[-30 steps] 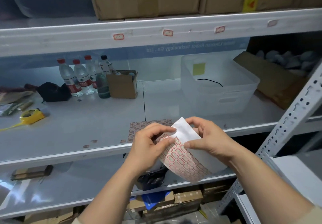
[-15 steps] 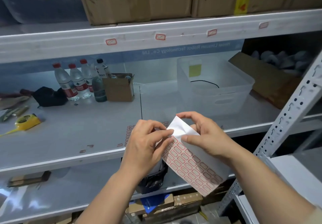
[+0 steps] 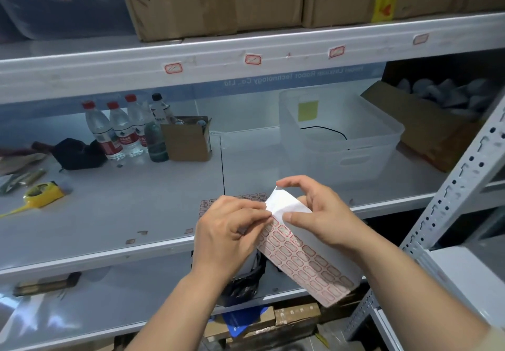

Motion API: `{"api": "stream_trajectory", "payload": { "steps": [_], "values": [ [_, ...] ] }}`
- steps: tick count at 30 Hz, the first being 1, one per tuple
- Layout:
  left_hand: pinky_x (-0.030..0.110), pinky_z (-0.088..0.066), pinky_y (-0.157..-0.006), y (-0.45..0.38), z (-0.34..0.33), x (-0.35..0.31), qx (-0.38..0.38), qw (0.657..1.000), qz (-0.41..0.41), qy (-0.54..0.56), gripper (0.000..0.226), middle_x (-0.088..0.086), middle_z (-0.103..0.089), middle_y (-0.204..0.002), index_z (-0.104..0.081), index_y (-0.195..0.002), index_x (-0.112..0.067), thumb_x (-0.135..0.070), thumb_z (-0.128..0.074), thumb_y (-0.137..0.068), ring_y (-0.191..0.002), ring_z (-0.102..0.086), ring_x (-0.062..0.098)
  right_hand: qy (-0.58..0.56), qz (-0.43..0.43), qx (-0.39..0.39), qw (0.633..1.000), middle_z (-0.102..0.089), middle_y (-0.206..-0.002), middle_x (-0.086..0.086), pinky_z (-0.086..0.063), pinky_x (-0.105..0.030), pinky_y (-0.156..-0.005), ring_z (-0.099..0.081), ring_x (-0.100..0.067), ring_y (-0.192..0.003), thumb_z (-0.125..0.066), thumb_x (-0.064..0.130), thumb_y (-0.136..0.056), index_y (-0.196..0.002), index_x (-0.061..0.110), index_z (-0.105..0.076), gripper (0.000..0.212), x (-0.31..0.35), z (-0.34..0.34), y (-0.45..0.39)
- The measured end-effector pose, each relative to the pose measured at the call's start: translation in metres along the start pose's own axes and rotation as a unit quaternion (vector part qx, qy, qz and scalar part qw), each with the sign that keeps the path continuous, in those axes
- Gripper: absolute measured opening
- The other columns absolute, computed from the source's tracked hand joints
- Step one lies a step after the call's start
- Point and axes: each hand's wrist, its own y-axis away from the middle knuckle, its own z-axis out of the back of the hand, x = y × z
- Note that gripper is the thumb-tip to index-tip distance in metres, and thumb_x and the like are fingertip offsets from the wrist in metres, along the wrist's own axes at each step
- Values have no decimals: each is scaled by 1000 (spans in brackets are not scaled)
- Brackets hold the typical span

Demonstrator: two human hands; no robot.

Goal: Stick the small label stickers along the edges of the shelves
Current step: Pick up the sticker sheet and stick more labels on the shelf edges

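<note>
A sheet of red-bordered label stickers [image 3: 306, 263] hangs in front of the middle shelf, its top corner folded back white. My right hand [image 3: 325, 216] holds that folded top between thumb and fingers. My left hand [image 3: 229, 230] pinches at a sticker on the sheet's upper left edge. Several small red-bordered stickers, such as one sticker [image 3: 173, 68], sit along the front edge of the upper shelf [image 3: 82, 77]. A second sticker sheet [image 3: 207, 203] lies flat on the middle shelf [image 3: 136, 208] behind my left hand.
On the middle shelf stand water bottles [image 3: 114, 129], a small cardboard box [image 3: 188, 140], a clear plastic bin [image 3: 338, 135], a yellow tape measure [image 3: 43, 192] and a black pouch [image 3: 76, 154]. Cardboard boxes [image 3: 213, 1] fill the top shelf. A perforated grey upright [image 3: 451, 195] rises at right.
The view has dropped slightly and the hands have shifted. My left fingertips have moved to the sheet's upper left edge, and my right fingers have lifted to the folded corner.
</note>
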Motion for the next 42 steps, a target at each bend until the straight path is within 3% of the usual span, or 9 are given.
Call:
{"api": "stream_trajectory", "payload": {
  "steps": [3,7,13,18,25,31,34,38,42],
  "values": [
    [20,-51,-78,-1,0,1,7,1000,3,-1,15,-14,-77,-96,-83,-89,-26,-38,-74,-87,-89,-66,7,11,-9,7,1000,-76,-87,-20,-59,-49,-77,-72,-31,-73,-72,10,-86,-119,42,-59,48,3,2,1],
    [21,-50,-80,-3,-2,2,30,999,23,12,16,-14,-73,-96,-79,-86,-23,-37,-71,-88,-92,-63,6,-2,-22,12,1000,-80,-89,-12,-58,-41,-76,-74,-22,-74,-73,2,-90,-124,36,-56,51,0,2,-1],
    [27,-50,-75,-2,-5,5,42,998,53,9,19,-15,-69,-92,-72,-86,-22,-39,-65,-91,-88,-60,9,44,-58,10,997,-82,-95,6,-60,-40,-81,-78,-13,-85,-92,38,-59,-124,42,-53,76,-11,2,2],
    [27,-51,-73,-1,-8,6,62,996,61,-12,19,-15,-66,-94,-69,-88,-23,-40,-61,-93,-89,-57,7,95,-51,-18,994,-79,-100,6,-61,-51,-85,-77,-14,-88,-88,37,-55,-110,33,-67,60,-15,-5,0],
    [23,-46,-78,1,-10,8,79,995,57,11,19,-13,-65,-97,-67,-88,-22,-38,-58,-94,-91,-58,10,143,-65,-18,987,-79,-89,8,-62,-38,-79,-75,-7,-81,-86,23,-65,-96,27,-73,34,-15,0,-5],
    [33,-51,-80,4,-13,9,80,993,78,48,15,-13,-65,-98,-69,-87,-20,-33,-63,-93,-96,-61,13,185,-66,-31,980,-76,-85,10,-58,-35,-74,-72,-9,-79,-86,21,-71,-88,28,-71,24,-18,1,-7],
    [33,-54,-78,5,-14,13,58,987,118,89,6,-14,-66,-96,-71,-87,-21,-19,-74,-91,-93,-64,12,207,-70,-32,975,-75,-87,10,-58,-37,-77,-72,-11,-83,-85,22,-70,-89,30,-71,25,-22,3,-9],
    [20,-53,-74,6,-16,18,26,960,227,162,10,-12,-69,-91,-70,-82,-32,-26,-71,-91,-85,-67,10,258,-62,-59,962,-75,-88,13,-57,-34,-75,-70,-12,-84,-82,32,-71,-91,32,-70,23,-28,6,-11],
    [11,-46,-73,17,-22,35,-12,922,331,199,14,-6,-73,-89,-71,-87,-27,-20,-66,-98,-79,-62,-3,344,-35,-115,931,-66,-78,16,-41,-31,-62,-60,-17,-79,-80,42,-77,-91,30,-66,23,-40,9,-13]
  ]
}}
